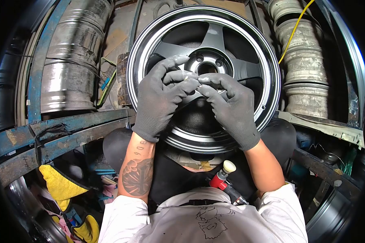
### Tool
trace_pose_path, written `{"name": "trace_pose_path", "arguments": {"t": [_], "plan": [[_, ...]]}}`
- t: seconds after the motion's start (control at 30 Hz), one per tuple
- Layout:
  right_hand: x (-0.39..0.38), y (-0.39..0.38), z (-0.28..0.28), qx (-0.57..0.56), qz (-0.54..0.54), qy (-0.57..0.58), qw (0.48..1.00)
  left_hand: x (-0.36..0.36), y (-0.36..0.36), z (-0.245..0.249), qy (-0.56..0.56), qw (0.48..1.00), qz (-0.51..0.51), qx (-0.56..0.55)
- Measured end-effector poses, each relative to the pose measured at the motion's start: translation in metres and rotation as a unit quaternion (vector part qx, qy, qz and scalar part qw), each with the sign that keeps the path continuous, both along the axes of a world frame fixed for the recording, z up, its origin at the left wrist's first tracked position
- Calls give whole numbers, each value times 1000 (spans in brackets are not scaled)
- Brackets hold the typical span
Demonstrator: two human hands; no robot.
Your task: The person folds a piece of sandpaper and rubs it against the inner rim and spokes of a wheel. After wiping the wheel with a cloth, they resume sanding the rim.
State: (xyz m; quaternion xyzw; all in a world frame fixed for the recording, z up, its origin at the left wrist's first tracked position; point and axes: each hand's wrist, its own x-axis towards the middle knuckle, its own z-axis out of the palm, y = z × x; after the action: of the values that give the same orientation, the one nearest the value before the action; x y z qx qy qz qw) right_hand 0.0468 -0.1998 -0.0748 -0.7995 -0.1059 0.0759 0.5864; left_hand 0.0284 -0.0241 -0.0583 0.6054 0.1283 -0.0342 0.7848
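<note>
Stacked metal rims (71,87) flank the wheel (247,71), above whose middle the left hand (157,97) and right hand (236,107) meet, grips pinched nearly closed, contents unclear, in apparent fine fingertip work calling for steady, light pressure.

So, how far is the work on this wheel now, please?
The wheel's outer lip looks shiny and its spokes evenly gray, so the surface seems well advanced. The gloved left hand and right hand meet at the fingertips above it; anything pinched there is too small to identify. The red tool lies in the lap; whether more tool work is left, I cannot tell.
</note>
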Motion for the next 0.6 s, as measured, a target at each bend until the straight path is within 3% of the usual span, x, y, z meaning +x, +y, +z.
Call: {"name": "trace_pose_path", "arguments": {"t": [0.2, 0.33, 0.53, 0.6], "plan": [[9, -7, -6, 91, 62, 114, 987, -1, 1, 4, -27, 999, -24, 40], [10, -11, -7, 200, 89, 219, 951, -1, 6, 11, -19, 997, -51, 55], [9, -11, 12, 248, 116, 265, 925, -2, 14, 11, -24, 997, -62, 29], [8, -10, 6, 228, 121, 219, 941, -4, 14, 17, 7, 998, -57, -13]]}}
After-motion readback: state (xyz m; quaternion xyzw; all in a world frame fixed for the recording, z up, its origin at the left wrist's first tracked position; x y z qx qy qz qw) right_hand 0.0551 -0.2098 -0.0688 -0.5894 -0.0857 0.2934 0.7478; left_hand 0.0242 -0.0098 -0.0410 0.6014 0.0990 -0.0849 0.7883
